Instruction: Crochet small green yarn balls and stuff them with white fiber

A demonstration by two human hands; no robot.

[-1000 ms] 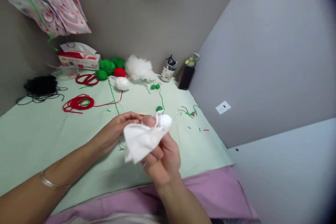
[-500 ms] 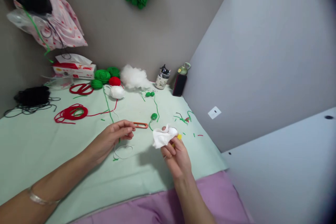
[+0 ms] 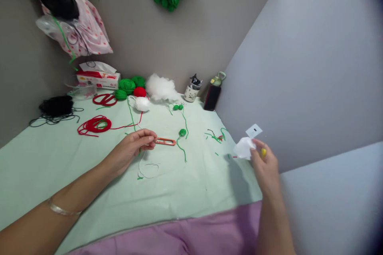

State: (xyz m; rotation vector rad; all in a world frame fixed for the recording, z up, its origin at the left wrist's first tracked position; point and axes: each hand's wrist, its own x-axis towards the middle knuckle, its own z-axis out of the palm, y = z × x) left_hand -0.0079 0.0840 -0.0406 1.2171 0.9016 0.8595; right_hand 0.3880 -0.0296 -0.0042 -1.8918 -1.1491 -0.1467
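My right hand (image 3: pixel 265 165) is out past the table's right edge, fingers pinched on a crumpled white tissue (image 3: pixel 243 147); something small and yellow (image 3: pixel 263 152) shows by its fingers. My left hand (image 3: pixel 131 149) rests over the pale green table (image 3: pixel 60 159), fingertips closed at the end of an orange snipper (image 3: pixel 165 141). A thin white thread (image 3: pixel 146 167) loops on the table just below that hand. A small green yarn ball (image 3: pixel 182 132) with a green tail lies beside the snipper.
At the back stand green and red yarn balls (image 3: pixel 128 85), white stuffing (image 3: pixel 160 87), a tissue box (image 3: pixel 97 77), a jar (image 3: pixel 191 91) and a dark bottle (image 3: pixel 212 93). Red cord (image 3: pixel 94 124) and black cord (image 3: pixel 55 106) lie left. Grey walls close the corner.
My right hand has carried the tissue away from the left hand, rightward past the table's edge, crumpling it smaller. My left hand has settled by the orange snipper, which now shows.
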